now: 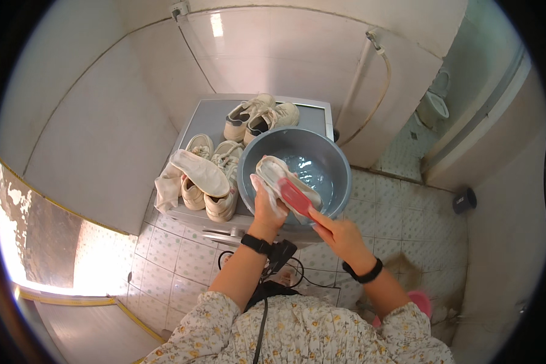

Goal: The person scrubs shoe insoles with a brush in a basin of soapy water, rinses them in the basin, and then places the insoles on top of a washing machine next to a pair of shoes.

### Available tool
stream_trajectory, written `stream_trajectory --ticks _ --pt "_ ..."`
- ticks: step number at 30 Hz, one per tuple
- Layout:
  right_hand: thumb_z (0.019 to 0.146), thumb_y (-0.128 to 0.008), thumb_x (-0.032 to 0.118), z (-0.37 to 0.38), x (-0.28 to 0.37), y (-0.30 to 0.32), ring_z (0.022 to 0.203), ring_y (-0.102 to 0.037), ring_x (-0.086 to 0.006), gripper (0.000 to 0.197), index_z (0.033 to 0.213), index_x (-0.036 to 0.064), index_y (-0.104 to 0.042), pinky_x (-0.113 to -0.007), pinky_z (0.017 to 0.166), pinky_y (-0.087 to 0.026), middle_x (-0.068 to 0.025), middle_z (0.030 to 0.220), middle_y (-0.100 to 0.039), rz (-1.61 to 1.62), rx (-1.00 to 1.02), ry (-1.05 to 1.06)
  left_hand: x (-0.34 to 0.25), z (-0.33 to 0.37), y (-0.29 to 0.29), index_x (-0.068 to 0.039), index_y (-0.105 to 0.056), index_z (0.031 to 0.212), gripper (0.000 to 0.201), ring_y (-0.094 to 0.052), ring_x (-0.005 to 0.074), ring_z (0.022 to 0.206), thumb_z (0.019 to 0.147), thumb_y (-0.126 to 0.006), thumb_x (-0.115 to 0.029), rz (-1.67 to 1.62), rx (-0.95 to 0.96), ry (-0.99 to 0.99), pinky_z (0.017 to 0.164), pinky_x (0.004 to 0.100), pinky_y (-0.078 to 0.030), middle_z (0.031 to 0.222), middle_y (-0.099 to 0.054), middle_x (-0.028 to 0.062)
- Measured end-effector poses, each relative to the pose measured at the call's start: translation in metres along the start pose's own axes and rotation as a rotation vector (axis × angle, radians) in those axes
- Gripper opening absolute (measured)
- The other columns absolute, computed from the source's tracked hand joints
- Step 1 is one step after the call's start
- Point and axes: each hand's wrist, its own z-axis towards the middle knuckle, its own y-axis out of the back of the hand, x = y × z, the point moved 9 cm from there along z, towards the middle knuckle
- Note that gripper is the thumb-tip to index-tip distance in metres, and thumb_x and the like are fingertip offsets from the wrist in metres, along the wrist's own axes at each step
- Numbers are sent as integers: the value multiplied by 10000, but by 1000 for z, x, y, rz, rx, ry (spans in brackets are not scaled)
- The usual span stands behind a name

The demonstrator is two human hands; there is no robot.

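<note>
the right hand (344, 240) is curled round a red scrubbing brush (294, 195) lying across a soapy white shoe (272, 166); the left hand (269, 209) clasps that shoe over a grey basin (332, 159). at the basin's nine o'clock an insole (201, 173) tops cream sneakers (221, 208); at eleven sits another pair (285, 113).

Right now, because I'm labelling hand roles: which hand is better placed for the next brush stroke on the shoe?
Probably the right hand: it grips the red brush, already at the shoe over the grey basin. The left hand is occupied, supporting the shoe.
</note>
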Motion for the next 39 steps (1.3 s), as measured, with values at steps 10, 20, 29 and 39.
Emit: stream_trajectory --ticks 10,20,29,39 --pt "856 -600 212 13 -6 -17 639 -604 -339 433 1276 281 -521 -393 552 -478 -154 756 -619 -18 37 -57 -3 -4 0 -135 -407 1294 616 -494 294 1102 929 -235 -601 38 8 -10 968 444 -402 1201 -503 66" --pt "823 -638 141 27 0 -18 627 -616 -316 451 1258 221 -551 -361 548 -475 -149 742 -627 -48 54 -89 -3 -4 0 -137 -390 1316 652 -497 298 1103 913 -233 -625 113 -59 -20 961 451 -408 1199 -507 74" --pt "845 -607 182 26 -1 -6 644 -608 -320 426 1261 249 -542 -384 561 -472 -147 760 -621 -7 71 -107 10 -3 -5 -146 -381 1324 645 -494 288 1107 913 -237 -623 190 -66 40 963 450 -406 1205 -506 75" --pt "856 -599 204 1 -11 -9 577 -581 -326 418 1263 271 -535 -400 516 -449 -139 676 -592 -72 74 -95 5 0 -2 -135 -399 1307 643 -498 285 1108 908 -276 -624 133 33 -28 955 447 -414 1205 -505 69"
